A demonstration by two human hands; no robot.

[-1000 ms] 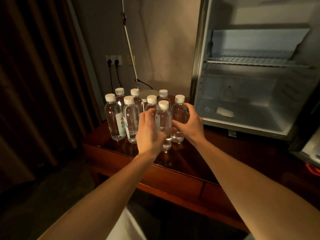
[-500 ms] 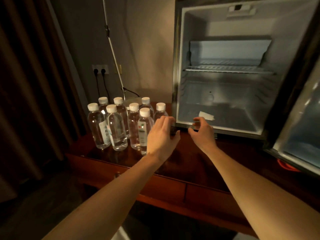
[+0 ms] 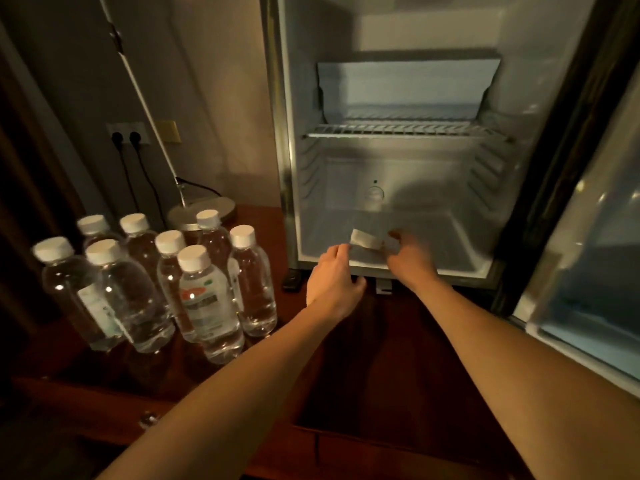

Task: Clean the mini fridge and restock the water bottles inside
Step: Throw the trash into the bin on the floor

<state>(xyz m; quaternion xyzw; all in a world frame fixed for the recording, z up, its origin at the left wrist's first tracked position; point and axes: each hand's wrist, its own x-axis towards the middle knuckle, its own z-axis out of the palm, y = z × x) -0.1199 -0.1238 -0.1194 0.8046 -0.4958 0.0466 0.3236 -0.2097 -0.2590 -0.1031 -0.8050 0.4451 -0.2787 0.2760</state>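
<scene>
White scrap (image 3: 365,240) blurred, right hand (image 3: 410,256) smeared

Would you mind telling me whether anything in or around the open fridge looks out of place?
One thing: a small white folded item lies on the mini fridge floor near the front edge, between the left hand and right hand. Otherwise the fridge is empty, and the water bottles stand upright beside it.
</scene>
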